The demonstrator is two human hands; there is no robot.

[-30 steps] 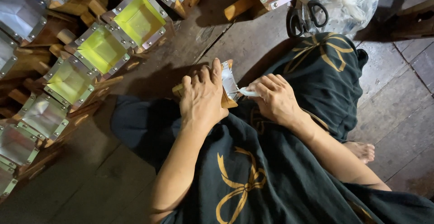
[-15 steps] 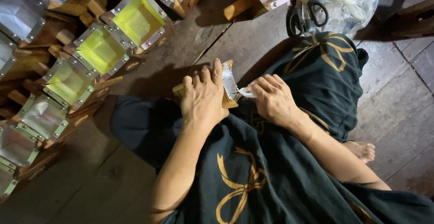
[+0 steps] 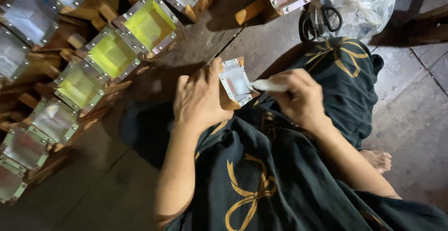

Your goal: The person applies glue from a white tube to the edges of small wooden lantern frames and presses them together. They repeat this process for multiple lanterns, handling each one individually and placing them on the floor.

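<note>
My left hand point(image 3: 200, 99) grips a small wooden block with a square metal-framed top point(image 3: 236, 82), tilted on my lap with the pale face toward the right. My right hand point(image 3: 301, 98) pinches a thin white stick-like tool point(image 3: 267, 86) whose tip touches the frame's right edge. Both hands rest over a black cloth with gold bow patterns point(image 3: 280, 175) that covers my legs. The lower part of the block is hidden behind my left fingers.
Several similar metal-framed blocks point(image 3: 112, 53) lie in a row at the left, some yellow-green, some pale. Black scissors point(image 3: 319, 21) and a clear plastic bag point(image 3: 364, 2) sit at the top right. A bare foot point(image 3: 380, 158) shows at the right on the wooden floor.
The framed block has turned so its pale face shows more. My right hand has shifted slightly, and the white tool is more exposed at the frame's edge.
</note>
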